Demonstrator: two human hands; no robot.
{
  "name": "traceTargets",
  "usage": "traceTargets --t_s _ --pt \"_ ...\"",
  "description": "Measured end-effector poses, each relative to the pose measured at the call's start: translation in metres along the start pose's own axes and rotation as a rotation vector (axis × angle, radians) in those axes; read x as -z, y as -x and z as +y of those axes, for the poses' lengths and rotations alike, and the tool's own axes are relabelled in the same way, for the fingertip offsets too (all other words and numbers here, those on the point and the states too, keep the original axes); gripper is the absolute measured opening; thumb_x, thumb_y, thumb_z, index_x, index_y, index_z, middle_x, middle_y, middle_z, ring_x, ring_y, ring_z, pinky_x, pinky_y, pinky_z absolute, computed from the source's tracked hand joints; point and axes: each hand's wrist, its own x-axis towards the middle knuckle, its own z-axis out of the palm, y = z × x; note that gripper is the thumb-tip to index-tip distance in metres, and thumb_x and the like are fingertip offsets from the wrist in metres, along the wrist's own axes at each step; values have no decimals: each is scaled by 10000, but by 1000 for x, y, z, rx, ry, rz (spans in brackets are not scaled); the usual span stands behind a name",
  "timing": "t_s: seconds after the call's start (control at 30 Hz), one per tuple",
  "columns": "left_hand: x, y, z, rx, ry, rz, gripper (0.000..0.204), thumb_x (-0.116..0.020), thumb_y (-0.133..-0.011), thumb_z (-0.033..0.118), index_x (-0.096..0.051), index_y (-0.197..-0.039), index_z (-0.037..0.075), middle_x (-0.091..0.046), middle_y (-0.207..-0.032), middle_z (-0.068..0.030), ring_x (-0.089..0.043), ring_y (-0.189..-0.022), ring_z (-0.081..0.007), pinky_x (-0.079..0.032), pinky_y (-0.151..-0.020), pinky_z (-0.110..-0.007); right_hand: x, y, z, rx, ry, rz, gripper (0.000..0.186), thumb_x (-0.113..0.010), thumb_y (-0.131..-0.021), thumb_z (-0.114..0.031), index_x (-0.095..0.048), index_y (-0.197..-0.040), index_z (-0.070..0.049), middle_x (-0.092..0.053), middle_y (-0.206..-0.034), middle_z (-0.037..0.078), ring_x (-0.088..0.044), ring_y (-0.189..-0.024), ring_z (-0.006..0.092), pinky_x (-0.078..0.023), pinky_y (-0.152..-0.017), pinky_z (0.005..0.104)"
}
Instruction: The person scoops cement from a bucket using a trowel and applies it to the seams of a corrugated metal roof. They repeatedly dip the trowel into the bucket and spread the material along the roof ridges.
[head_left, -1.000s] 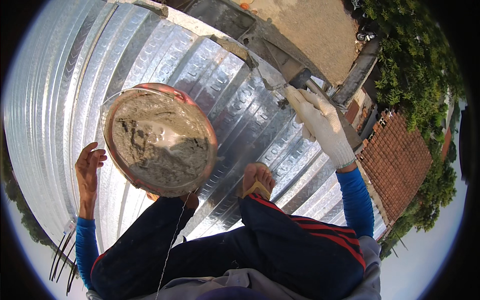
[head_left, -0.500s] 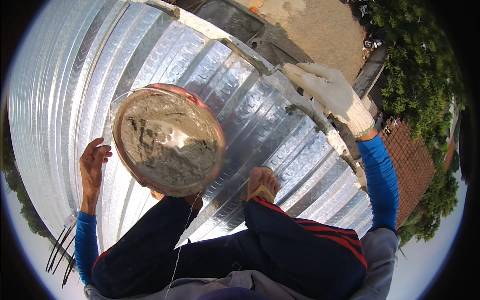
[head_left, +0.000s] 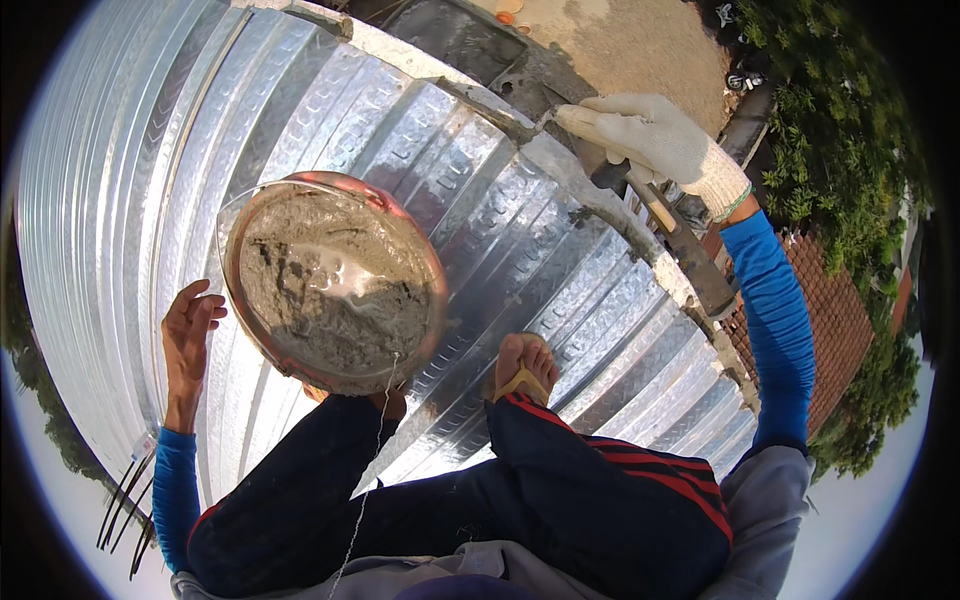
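Right hand, in a white knit glove, sits at about one o'clock. Its fingers are curled shut around the wooden handle of a trowel. The fingertips rest at the mortared edge of the wall top. The trowel's dark blade runs down toward four o'clock, under the wrist. A blue sleeve runs back from the glove's cuff.

Left hand, bare, at nine o'clock. Fingers loosely apart and bent, clamped on nothing. It lies just beside the left rim of the bucket; whether it touches the rim cannot be told.

The bucket stands left of centre on corrugated metal sheeting. It has a reddish rim and a thin wire bail, and holds wet grey mortar with a glossy patch.

At six o'clock: both legs in dark trousers with red stripes, and one foot in a yellow-strapped sandal planted on the sheeting. The other foot is tucked under the bucket's lower edge. Beyond the sheeting at three o'clock: tiled roof and trees.
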Motion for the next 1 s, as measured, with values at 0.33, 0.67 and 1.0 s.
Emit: traceTargets --t_s 0.33,0.67,1.0 --pt "3 -1 -12 26 33 -2 528 -695 -996 386 -610 -1356 8 -754 -1034 -95 -693 -917 -162 -510 -810 -315 -1 46 6 -51 77 73 603 -608 -973 -556 -690 -1360 -100 -558 -699 0 -524 -562 59 -387 -456 235" --pt "-2 -10 2 3 -4 -12 577 -693 -985 452 -617 -1345 8 -759 -1023 -87 -705 -931 -168 -521 -831 -333 14 61 12 -14 30 140 539 -683 -963 -360 -637 -1394 -39 -630 -752 59 -568 -588 71 -442 -476 253" --pt "0 -11 -1 -10 -43 -9 607 -668 -989 473 -607 -1352 -10 -755 -1027 -104 -711 -956 -187 -534 -852 -355 -30 101 13 0 117 292 537 -637 -1005 -448 -679 -1336 -27 -707 -977 115 -636 -822 102 -531 -721 282"
